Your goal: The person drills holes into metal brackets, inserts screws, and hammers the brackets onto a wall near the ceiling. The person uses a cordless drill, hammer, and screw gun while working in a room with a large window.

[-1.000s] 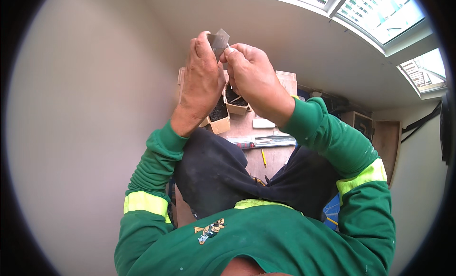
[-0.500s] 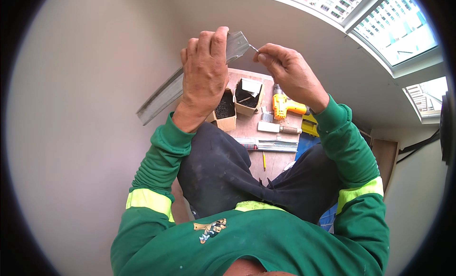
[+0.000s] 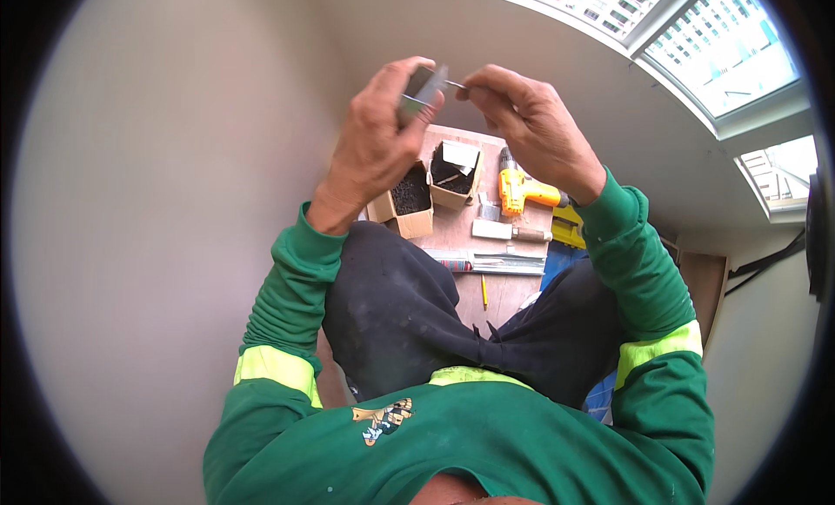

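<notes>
My left hand (image 3: 378, 144) is raised in front of me and grips a small grey metal bracket (image 3: 424, 89) between thumb and fingers. My right hand (image 3: 531, 122) is level with it, and its fingertips pinch a thin screw (image 3: 456, 85) whose tip touches the bracket. Both sleeves are green with yellow bands. Below the hands, on a wooden board (image 3: 461, 235), stand two small open cardboard boxes: the left box (image 3: 409, 200) holds dark screws, the right box (image 3: 457, 170) holds dark pieces and a pale metal part.
A yellow cordless drill (image 3: 522, 190) lies on the board right of the boxes. A pale block (image 3: 492, 229), a long metal strip (image 3: 496, 263) and a pencil (image 3: 484, 290) lie nearer my dark-trousered knees. A blue object (image 3: 565, 257) is at the right; windows are above.
The view has tilted and both hands sit lower in it. A long grey metal rail seen at the left earlier is out of sight. My hands still hold the bracket and screw together.
</notes>
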`<state>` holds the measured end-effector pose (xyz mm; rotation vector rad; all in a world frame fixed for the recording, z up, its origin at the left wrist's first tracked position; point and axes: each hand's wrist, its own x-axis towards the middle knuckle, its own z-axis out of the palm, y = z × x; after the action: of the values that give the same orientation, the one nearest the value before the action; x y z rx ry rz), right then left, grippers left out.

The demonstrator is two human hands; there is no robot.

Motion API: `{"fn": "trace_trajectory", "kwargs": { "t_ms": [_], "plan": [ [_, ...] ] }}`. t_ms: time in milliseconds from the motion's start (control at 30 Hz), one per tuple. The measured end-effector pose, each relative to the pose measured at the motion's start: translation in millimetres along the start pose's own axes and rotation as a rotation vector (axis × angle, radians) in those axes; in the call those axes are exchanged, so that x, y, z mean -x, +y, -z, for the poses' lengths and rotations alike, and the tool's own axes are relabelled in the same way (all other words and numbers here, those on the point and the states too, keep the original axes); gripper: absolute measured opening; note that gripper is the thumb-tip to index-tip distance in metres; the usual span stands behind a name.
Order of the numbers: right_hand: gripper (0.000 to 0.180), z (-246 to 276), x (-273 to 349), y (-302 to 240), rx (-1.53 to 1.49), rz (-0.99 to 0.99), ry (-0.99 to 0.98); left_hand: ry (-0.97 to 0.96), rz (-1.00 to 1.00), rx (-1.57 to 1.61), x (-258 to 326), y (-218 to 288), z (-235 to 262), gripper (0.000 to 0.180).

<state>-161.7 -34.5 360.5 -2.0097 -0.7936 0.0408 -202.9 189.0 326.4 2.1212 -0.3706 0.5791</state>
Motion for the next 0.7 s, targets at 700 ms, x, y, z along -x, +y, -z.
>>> {"fn": "trace_trajectory", "kwargs": {
  "t_ms": [700],
  "plan": [
    [0.01, -14, -14, -23, 0.488, 0.304, 0.173, -0.088, 0.574, 1.024, -10, 10, -14, 0.1]
  ]
}}
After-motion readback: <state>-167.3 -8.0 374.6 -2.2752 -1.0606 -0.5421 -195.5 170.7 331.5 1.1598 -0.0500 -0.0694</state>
